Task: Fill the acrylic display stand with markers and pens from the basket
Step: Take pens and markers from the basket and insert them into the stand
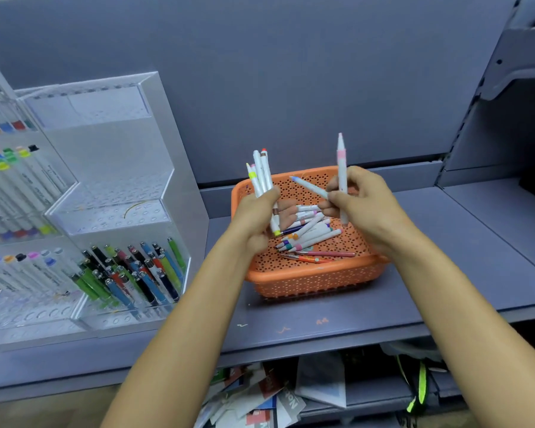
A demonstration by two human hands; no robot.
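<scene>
The left hand [255, 214] is closed around a loose bundle of markers [261, 173] and the right hand [357, 202] pinches two more [342, 177], both above the orange basket [309, 279], where others lie. With both fists this full, one could slip out on the way to the acrylic display stand [115, 186] at left, whose upper tiers look empty. Everything rests on a grey-blue shelf [460, 273] with a matching back panel [291, 72]; papers [260, 396] clutter the shelf below.
</scene>
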